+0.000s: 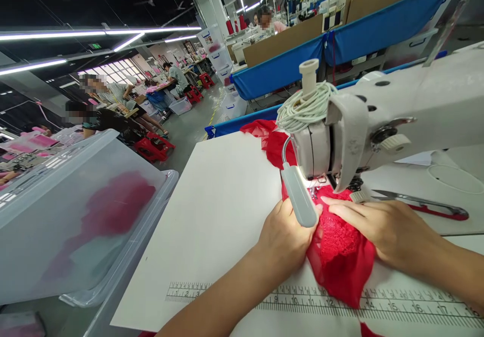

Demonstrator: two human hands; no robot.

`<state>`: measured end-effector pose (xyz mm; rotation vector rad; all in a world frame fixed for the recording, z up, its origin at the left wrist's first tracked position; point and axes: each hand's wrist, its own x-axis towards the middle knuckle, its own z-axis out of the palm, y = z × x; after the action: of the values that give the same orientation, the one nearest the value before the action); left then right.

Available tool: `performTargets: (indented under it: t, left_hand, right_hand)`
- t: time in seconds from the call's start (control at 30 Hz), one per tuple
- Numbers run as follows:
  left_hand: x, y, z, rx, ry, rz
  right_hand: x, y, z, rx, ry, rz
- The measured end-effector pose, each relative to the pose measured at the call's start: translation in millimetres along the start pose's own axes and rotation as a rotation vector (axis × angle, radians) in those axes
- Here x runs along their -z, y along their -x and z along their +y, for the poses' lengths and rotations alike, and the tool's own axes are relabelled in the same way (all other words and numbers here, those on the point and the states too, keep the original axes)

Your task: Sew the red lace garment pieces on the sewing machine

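Note:
Red lace fabric (339, 233) lies under the needle area of a white sewing machine (348, 120), its sheer edge hanging toward me over the printed ruler. At its left edge, my left hand (285, 231) is closed on the cloth close to the presser foot (313, 192); a grey lamp (299, 195) hides part of its fingers. My right hand (389, 226) lies on the right side of the fabric, fingers stretched flat and pointing toward the needle. More red cloth (274, 143) is bunched behind the machine head. Red-handled thread scissors (427, 206) rest beyond my right hand.
The white table (219, 201) carries a printed ruler (302, 301) along its front. A translucent plastic bin (86, 216) with red material inside stands at the left. Blue cloth troughs (280, 74) run behind the machine. Other people sit and stand at worktables at the far left.

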<state>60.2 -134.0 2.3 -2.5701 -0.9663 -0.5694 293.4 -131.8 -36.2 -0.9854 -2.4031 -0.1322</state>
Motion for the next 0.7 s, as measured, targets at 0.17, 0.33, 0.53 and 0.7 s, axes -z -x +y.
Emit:
performTargets:
  t: [0.17, 0.33, 0.53, 0.7]
  left_hand:
    - [5.8, -2, -6, -0.117, 0.022, 0.07]
    - [8.8, -5, -8, -0.262, 0.057, -0.047]
    - [8.4, -3, -2, -0.144, 0.006, -0.151]
    - [7.6, 3, 4, -0.116, -0.019, -0.149]
  right_hand:
    - [6, -6, 1, 0.098, 0.049, 0.056]
    - [6, -7, 5, 0.14, -0.004, 0.095]
    - [12, -10, 4, 0.176, -0.014, 0.112]
    - [6, -7, 0, 0.106, 0.011, 0.183]
